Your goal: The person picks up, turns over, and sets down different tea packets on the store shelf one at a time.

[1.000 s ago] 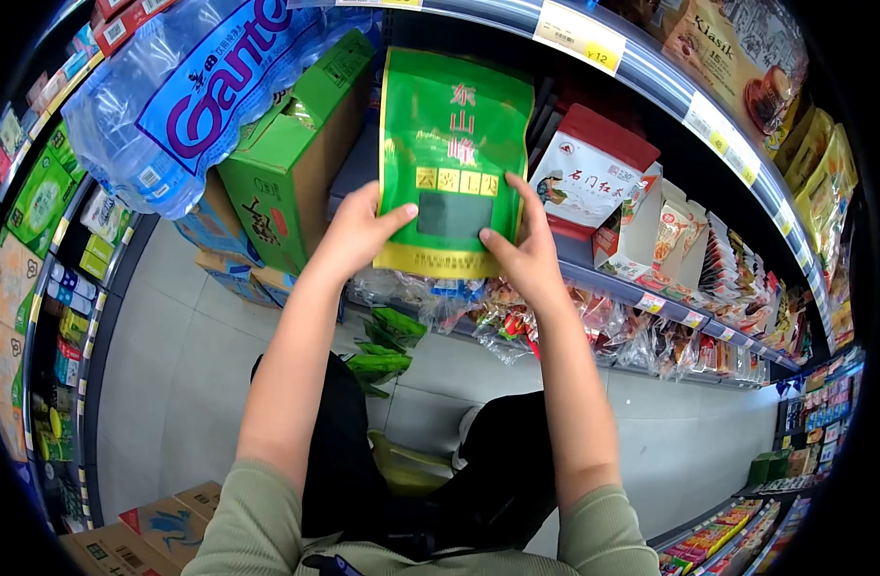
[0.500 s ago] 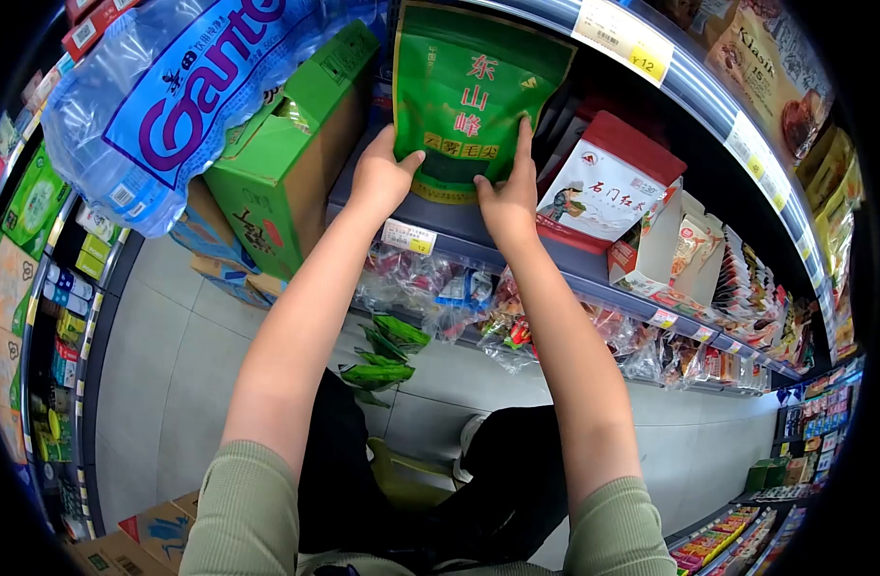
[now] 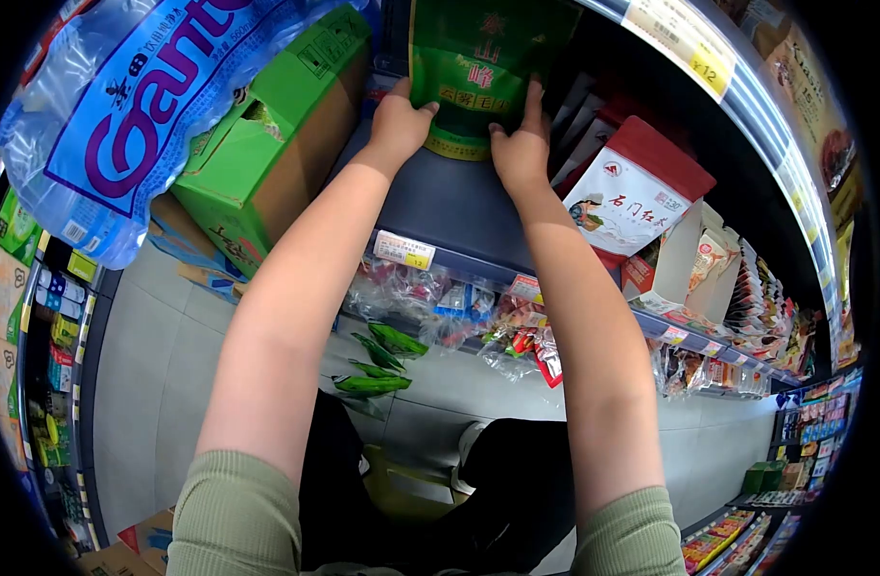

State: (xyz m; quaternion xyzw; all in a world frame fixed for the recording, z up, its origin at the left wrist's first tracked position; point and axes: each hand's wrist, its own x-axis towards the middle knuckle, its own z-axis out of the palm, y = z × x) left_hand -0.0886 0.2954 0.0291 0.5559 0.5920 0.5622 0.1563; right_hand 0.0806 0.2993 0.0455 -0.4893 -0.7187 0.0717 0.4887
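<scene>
Pouch [image 3: 484,79] gripped near base, between left fingers [image 3: 420,116] and right fingers [image 3: 533,108].

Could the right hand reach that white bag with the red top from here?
Probably yes: the white bag sits near the right hand, with nothing visible between them, though that hand would first have to let go of the green bag.

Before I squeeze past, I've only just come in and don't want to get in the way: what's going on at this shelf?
A person is holding a green pouch with both hands, left hand and right hand at its opposite sides. It is over the grey shelf, printed side out; whether its base rests there is unclear. A green carton is to its left, and a red-and-white pouch to its right.
</scene>
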